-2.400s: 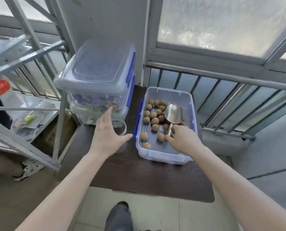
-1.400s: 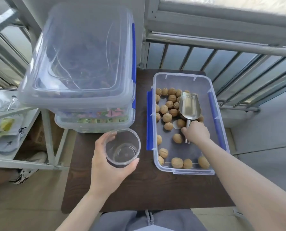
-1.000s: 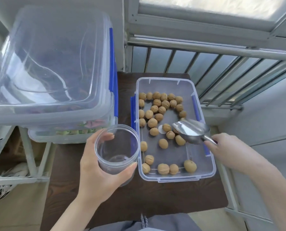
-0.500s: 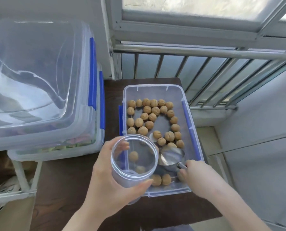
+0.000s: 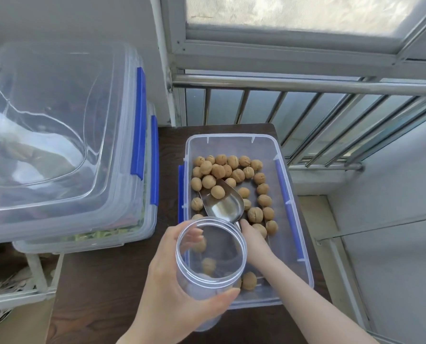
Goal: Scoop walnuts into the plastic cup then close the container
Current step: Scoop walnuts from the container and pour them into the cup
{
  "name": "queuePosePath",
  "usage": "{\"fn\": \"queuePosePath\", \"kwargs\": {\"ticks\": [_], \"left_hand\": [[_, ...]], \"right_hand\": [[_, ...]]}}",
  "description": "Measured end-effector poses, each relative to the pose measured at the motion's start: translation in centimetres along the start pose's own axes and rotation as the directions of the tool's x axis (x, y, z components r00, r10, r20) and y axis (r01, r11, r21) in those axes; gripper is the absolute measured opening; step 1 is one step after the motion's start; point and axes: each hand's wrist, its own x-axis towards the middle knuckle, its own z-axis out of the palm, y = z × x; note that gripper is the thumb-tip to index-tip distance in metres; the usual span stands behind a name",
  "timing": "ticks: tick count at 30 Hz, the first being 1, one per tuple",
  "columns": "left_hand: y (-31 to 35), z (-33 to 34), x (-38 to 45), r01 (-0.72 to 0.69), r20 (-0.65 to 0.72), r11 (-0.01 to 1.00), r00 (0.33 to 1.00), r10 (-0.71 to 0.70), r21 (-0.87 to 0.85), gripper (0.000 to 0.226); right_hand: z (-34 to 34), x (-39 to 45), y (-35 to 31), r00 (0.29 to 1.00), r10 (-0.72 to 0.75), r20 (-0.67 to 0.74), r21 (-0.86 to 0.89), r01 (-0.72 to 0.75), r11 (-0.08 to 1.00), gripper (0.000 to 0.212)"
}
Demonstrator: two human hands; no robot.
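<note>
An open clear plastic container (image 5: 291,219) with blue side latches sits on a dark table and holds several walnuts (image 5: 228,168). My left hand (image 5: 172,296) grips a clear plastic cup (image 5: 210,254), held above the container's near left corner. The cup looks empty; walnuts show through its wall. My right hand (image 5: 255,240) holds the handle of a metal scoop (image 5: 223,203), partly hidden behind the cup. The scoop's bowl lies among the walnuts with one walnut (image 5: 217,191) in it.
Two stacked clear lidded bins (image 5: 65,135) with blue latches fill the table's left side. A metal railing (image 5: 306,85) and window stand behind the table. The dark table (image 5: 102,289) ends close to the container's right side.
The scoop has pushed forward from the container's near end into the walnut pile, and one walnut now rests in its bowl. The cup stays held over the near left corner.
</note>
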Motion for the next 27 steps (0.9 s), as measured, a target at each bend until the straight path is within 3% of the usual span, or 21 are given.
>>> {"fn": "queuePosePath", "kwargs": {"ticks": [3,7,9,12,16,20,24,27], "left_hand": [[-0.3,0.2,-0.1,0.004,0.008,1.000,1.000,-0.004,0.011,0.084],[-0.3,0.4,-0.2,0.031,0.022,0.999,0.999,-0.031,0.022,0.084],[-0.1,0.5,-0.3,0.030,0.021,0.999,0.999,-0.031,0.036,0.084],[0.7,0.3,0.0,0.009,-0.007,0.999,1.000,-0.008,0.051,0.084],[2.5,-1.0,1.4,-0.049,-0.097,0.991,0.993,0.061,0.128,0.088],[4.0,-2.4,3.2,-0.070,-0.108,0.887,0.985,0.133,0.456,0.092],[4.1,-2.5,4.4,-0.078,0.022,0.698,0.996,0.088,0.712,0.095],[3.7,-2.1,4.5,-0.119,0.115,0.628,0.992,0.047,0.769,0.097]], "right_hand": [[1.0,1.6,0.6,0.999,-0.038,-0.011,0.146,0.040,0.989,0.033],[2.3,4.1,1.4,0.990,-0.135,-0.031,0.201,0.138,0.970,0.049],[2.0,3.5,0.8,0.989,-0.141,-0.041,0.243,0.146,0.959,0.041],[1.3,2.1,0.5,0.988,-0.150,-0.041,0.337,0.155,0.929,0.011],[-1.4,-1.0,0.6,0.970,-0.223,-0.099,0.274,0.242,0.931,0.015],[-7.7,-5.0,0.6,0.940,-0.334,-0.069,0.098,0.339,0.936,0.015],[-15.4,-10.1,-0.5,0.921,-0.384,0.066,-0.019,0.386,0.922,0.016],[-19.6,-12.7,-1.4,0.924,-0.360,0.128,-0.143,0.377,0.915,0.013]]}}
